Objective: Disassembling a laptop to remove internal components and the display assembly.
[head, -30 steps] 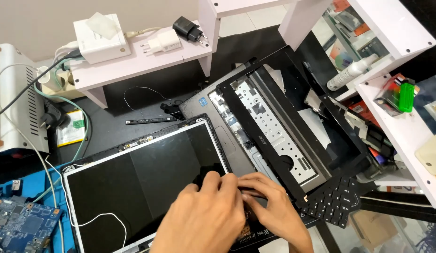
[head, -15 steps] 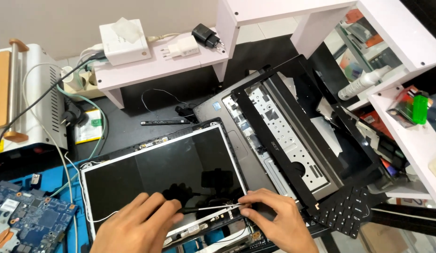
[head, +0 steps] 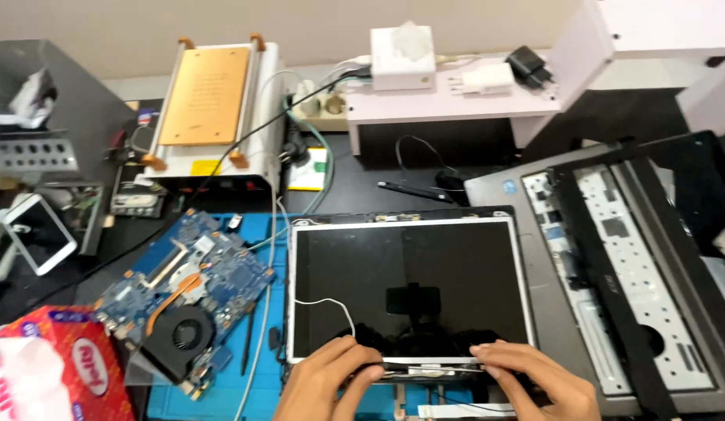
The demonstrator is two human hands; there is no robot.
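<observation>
Your left hand [head: 327,382] and your right hand [head: 538,382] both rest on the near edge of the flat black laptop screen panel with a thin silver frame [head: 409,288]. The panel lies face up near the front edge of the dark counter [head: 362,175], partly on the blue work mat [head: 257,234]. Its long side runs left to right, and it stretches away from your fingers toward the back of the counter. Your left fingers [head: 354,351] are curled and pressed on the near left part of the bottom edge. Your right fingers [head: 495,355] lie flat and close together along the near right part. Both hands are about as near to it as each other. A thin white wire [head: 323,302] loops over the glass by your left hand. To the left sits a blue circuit board with a round black fan [head: 183,300]. To the right lies the grey open laptop base [head: 612,273], apart from the panel. Your wrists are cut off at the bottom. The strip under your fingers is hard to make out, so I cannot tell if you are pinching it or only pressing.
</observation>
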